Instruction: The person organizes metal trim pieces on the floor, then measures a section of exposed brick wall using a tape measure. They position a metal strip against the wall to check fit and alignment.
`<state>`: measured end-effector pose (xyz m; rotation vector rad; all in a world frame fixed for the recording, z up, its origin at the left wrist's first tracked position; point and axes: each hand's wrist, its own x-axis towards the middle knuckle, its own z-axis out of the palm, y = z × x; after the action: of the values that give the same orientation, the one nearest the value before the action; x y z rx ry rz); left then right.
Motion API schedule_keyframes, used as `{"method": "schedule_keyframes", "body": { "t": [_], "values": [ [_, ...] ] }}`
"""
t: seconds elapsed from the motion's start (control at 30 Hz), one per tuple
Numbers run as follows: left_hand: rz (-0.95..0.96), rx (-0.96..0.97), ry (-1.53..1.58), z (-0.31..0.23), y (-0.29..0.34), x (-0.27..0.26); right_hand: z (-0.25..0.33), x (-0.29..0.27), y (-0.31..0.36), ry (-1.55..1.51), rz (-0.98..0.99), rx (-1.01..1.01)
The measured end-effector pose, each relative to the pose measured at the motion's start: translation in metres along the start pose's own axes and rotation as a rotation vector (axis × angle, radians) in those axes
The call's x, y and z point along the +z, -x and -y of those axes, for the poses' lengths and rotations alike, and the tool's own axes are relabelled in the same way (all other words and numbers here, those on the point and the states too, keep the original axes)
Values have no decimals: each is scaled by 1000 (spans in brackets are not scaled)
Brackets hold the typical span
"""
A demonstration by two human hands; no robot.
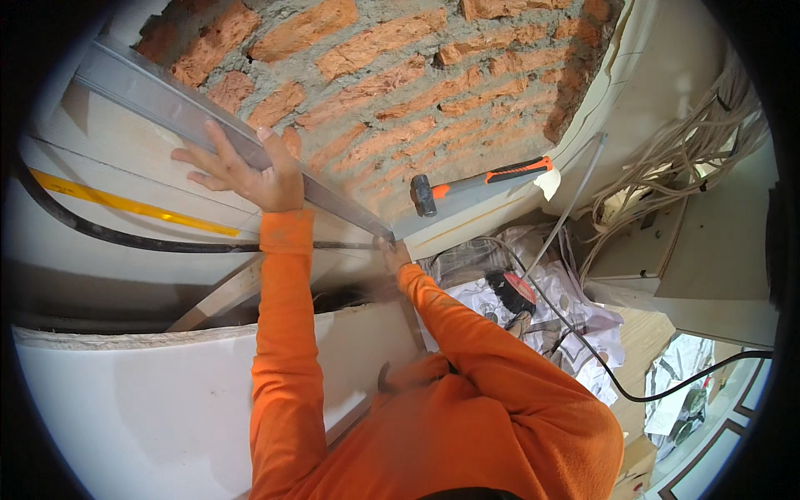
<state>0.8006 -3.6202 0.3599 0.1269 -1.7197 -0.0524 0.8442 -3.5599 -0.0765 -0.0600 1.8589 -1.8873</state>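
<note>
A long grey metal profile [343,197] slants from the upper left down to the foot of the exposed brick wall. My left hand [260,173] rests against its middle, fingers stretched and spread apart. At the profile's lower end, my right hand [394,255] has its fingers closed around the tip; part of that grip is hidden. Just right of this end, a hammer [518,170] with a black and orange handle lies on a grey ledge. Below my left hand, a yellow strip [137,204] and a thick black cable [104,232] run along the pale surface.
Beige cables [696,150] hang in a bundle at the right. Crumpled printed sheets [596,329] cover the floor, with a red-and-black round object [512,292] on them. A black cable [642,398] loops across there. A white panel [142,392] stands at lower left, near a wooden batten [218,294].
</note>
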Motion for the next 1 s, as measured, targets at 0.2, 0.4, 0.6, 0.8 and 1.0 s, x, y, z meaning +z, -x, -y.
{"method": "schedule_keyframes", "body": {
  "t": [0.2,0.4,0.6,0.8,1.0],
  "values": [
    [-56,44,-8,14,6,1,6,5,14,-184,-1,-57],
    [-75,53,-24,13,6,4,15,-9,10,31,49,-66],
    [-108,70,-36,9,2,6,-13,-55,22,382,95,-101],
    [-89,72,-136,6,0,2,-38,-138,25,417,-1,-263],
    [-67,40,-157,0,0,-4,-1,-181,28,424,39,-271]
  ]
}}
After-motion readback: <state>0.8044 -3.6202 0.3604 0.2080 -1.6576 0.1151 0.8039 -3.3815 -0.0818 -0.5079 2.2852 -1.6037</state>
